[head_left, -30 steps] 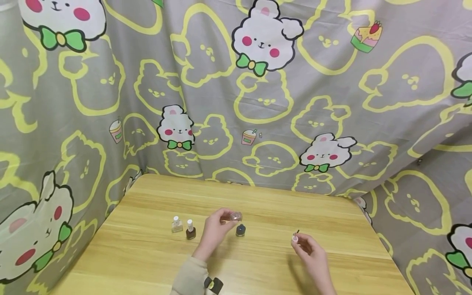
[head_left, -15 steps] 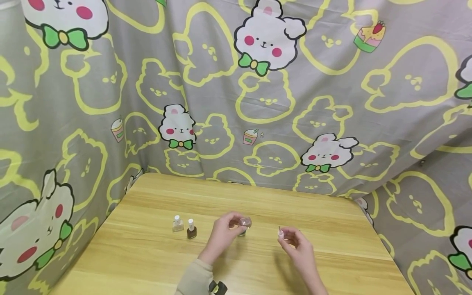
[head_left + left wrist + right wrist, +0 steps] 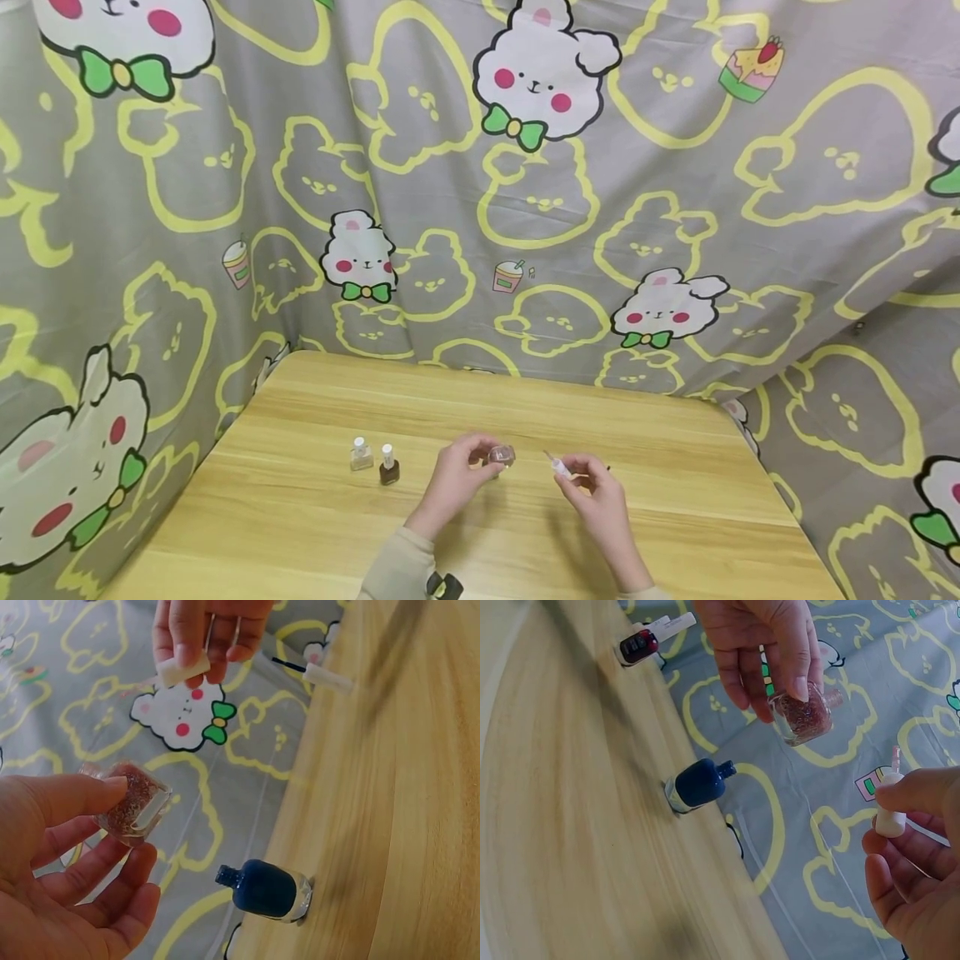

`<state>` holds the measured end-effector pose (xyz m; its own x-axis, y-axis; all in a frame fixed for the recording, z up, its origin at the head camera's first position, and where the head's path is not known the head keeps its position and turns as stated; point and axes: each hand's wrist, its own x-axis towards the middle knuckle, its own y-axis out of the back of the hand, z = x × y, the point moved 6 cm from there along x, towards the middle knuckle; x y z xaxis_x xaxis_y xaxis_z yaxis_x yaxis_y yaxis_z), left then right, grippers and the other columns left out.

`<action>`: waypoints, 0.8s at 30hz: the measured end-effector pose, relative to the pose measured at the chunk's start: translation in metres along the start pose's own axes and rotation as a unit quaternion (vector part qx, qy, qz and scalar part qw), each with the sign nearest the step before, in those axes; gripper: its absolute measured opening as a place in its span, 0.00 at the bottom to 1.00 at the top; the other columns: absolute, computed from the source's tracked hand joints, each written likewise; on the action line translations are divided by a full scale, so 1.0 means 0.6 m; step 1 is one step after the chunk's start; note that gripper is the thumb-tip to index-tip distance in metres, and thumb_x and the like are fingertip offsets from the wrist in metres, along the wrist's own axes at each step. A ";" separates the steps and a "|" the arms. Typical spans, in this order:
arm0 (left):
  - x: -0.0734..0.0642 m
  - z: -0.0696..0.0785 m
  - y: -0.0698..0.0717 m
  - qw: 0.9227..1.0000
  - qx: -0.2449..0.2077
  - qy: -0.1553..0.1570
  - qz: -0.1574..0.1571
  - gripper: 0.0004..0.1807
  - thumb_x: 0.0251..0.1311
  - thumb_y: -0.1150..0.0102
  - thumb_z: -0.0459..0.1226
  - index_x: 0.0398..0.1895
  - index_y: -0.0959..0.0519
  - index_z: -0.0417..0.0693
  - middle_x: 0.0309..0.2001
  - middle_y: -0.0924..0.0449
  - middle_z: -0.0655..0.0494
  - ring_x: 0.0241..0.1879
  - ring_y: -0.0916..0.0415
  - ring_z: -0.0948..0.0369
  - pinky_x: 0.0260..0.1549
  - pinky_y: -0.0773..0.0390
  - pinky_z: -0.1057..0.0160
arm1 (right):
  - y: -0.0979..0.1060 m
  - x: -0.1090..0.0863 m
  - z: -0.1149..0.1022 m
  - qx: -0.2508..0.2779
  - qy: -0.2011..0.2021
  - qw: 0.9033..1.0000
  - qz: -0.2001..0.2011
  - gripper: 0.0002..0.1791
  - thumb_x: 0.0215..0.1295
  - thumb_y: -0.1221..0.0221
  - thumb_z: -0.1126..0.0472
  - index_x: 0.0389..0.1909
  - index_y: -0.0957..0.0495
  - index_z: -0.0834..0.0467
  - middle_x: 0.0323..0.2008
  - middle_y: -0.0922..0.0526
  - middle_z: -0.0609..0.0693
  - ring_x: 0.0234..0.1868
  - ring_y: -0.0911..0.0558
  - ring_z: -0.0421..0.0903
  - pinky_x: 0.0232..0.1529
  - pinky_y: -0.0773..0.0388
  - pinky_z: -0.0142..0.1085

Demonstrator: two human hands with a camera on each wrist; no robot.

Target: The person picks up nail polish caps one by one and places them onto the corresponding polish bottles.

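My left hand pinches a small clear bottle of pink glitter nail polish between thumb and fingers. Its neck is bare of a cap in the right wrist view. My right hand holds a white nail polish cap, its pinkish brush sticking out. In the head view that brush points left at the bottle, a short gap between them. An uncapped dark blue nail polish bottle stands on the table below my left hand, mostly hidden in the head view.
Another white cap stands on the wooden table with its dark brush upward, beyond my right hand. Two capped bottles, one clear and one dark red, stand at the left. A patterned grey curtain surrounds the table.
My right hand has moved left towards the left hand, and its brush has tipped over to point left. My left hand has shifted slightly right, now covering the blue bottle in the head view.
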<state>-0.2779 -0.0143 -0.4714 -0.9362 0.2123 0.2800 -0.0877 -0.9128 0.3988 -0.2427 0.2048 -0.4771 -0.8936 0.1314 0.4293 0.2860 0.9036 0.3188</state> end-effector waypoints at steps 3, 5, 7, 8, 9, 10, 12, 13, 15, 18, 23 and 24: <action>0.000 -0.001 -0.002 1.000 0.011 -0.003 -0.001 0.14 0.54 0.32 0.36 0.44 0.18 0.47 0.44 0.17 0.53 0.46 0.19 0.56 0.50 0.18 0.53 | -0.002 0.002 0.000 -0.006 0.003 1.000 -0.001 0.13 0.52 0.33 0.74 0.37 0.20 0.61 0.35 0.15 0.52 0.36 0.21 0.32 0.36 0.19 0.26; 0.000 -0.003 -0.003 1.000 0.016 -0.005 -0.003 0.14 0.54 0.32 0.36 0.44 0.18 0.47 0.43 0.17 0.54 0.46 0.19 0.56 0.50 0.19 0.53 | -0.002 0.002 -0.001 -0.008 0.009 1.000 -0.001 0.12 0.52 0.33 0.74 0.37 0.20 0.61 0.35 0.15 0.52 0.36 0.21 0.31 0.36 0.20 0.26; 0.000 -0.004 -0.006 1.000 0.018 -0.007 -0.006 0.14 0.54 0.32 0.36 0.44 0.18 0.47 0.43 0.17 0.54 0.46 0.20 0.56 0.51 0.19 0.52 | -0.002 0.002 -0.003 -0.004 0.015 1.000 -0.001 0.12 0.52 0.33 0.75 0.37 0.20 0.61 0.35 0.15 0.53 0.35 0.21 0.31 0.36 0.20 0.25; 0.000 -0.004 -0.007 1.000 0.017 -0.009 -0.008 0.14 0.54 0.32 0.36 0.44 0.18 0.46 0.43 0.17 0.54 0.46 0.19 0.56 0.51 0.19 0.51 | -0.003 0.002 -0.004 -0.002 0.019 1.000 -0.001 0.12 0.52 0.33 0.75 0.37 0.20 0.62 0.35 0.15 0.54 0.35 0.21 0.31 0.36 0.20 0.25; 0.000 -0.005 -0.008 1.000 0.017 -0.010 -0.010 0.14 0.54 0.32 0.36 0.44 0.18 0.46 0.43 0.17 0.54 0.46 0.19 0.56 0.51 0.19 0.50 | -0.002 0.001 -0.005 0.002 0.021 1.000 -0.001 0.12 0.52 0.33 0.75 0.37 0.19 0.62 0.35 0.15 0.54 0.35 0.21 0.31 0.36 0.20 0.25; 0.000 -0.005 -0.010 1.000 0.015 -0.011 -0.012 0.14 0.54 0.32 0.35 0.44 0.18 0.46 0.43 0.17 0.53 0.46 0.19 0.56 0.51 0.19 0.50 | -0.002 0.001 -0.006 0.006 0.023 1.000 -0.001 0.12 0.52 0.33 0.75 0.37 0.19 0.62 0.35 0.15 0.55 0.35 0.21 0.32 0.36 0.20 0.25; -0.001 -0.005 -0.012 1.000 0.014 -0.014 -0.016 0.14 0.53 0.32 0.35 0.44 0.18 0.46 0.43 0.17 0.53 0.45 0.20 0.56 0.50 0.19 0.49 | -0.002 0.000 -0.010 0.013 0.027 1.000 -0.001 0.12 0.52 0.34 0.76 0.38 0.19 0.63 0.36 0.15 0.56 0.35 0.21 0.32 0.36 0.20 0.24; -0.001 -0.005 -0.014 1.000 0.015 -0.015 -0.018 0.14 0.53 0.32 0.35 0.44 0.18 0.46 0.43 0.17 0.53 0.44 0.20 0.57 0.49 0.19 0.49 | -0.002 0.000 -0.012 0.014 0.030 0.999 -0.001 0.13 0.52 0.34 0.76 0.38 0.19 0.63 0.36 0.15 0.57 0.35 0.21 0.32 0.36 0.20 0.24; -0.002 -0.005 -0.017 0.999 0.019 -0.018 -0.023 0.14 0.53 0.32 0.36 0.44 0.18 0.47 0.42 0.17 0.54 0.43 0.20 0.58 0.47 0.18 0.50 | -0.001 0.000 -0.016 0.019 0.032 0.999 0.000 0.13 0.52 0.34 0.76 0.39 0.19 0.63 0.37 0.15 0.57 0.36 0.21 0.32 0.36 0.20 0.24; -0.003 -0.005 -0.022 0.999 0.029 -0.023 -0.029 0.15 0.53 0.32 0.36 0.45 0.18 0.47 0.42 0.17 0.54 0.41 0.21 0.61 0.45 0.17 0.53 | 0.000 0.000 -0.027 0.008 0.042 0.999 0.001 0.13 0.52 0.34 0.76 0.39 0.19 0.65 0.37 0.15 0.57 0.37 0.22 0.33 0.36 0.20 0.24; -0.005 -0.003 -0.028 0.998 0.032 -0.033 -0.032 0.14 0.53 0.31 0.35 0.44 0.18 0.47 0.41 0.17 0.55 0.39 0.22 0.64 0.43 0.17 0.56 | 0.000 0.000 -0.032 0.001 0.057 0.998 -0.005 0.12 0.54 0.36 0.77 0.39 0.19 0.64 0.37 0.16 0.56 0.38 0.21 0.34 0.38 0.20 0.25; -0.006 -0.003 -0.030 0.998 0.031 -0.036 -0.033 0.14 0.53 0.31 0.35 0.44 0.18 0.47 0.41 0.17 0.55 0.39 0.22 0.64 0.43 0.17 0.57 | 0.000 0.000 -0.034 0.001 0.064 0.998 -0.006 0.12 0.54 0.36 0.77 0.39 0.19 0.64 0.37 0.16 0.56 0.38 0.21 0.35 0.38 0.20 0.25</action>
<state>-0.2738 0.0006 -0.4809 -0.9026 0.2966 0.3120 -0.1241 -0.8732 0.4713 -0.2356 0.1965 -0.4602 -0.8456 0.0681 0.5294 0.2746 0.9060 0.3221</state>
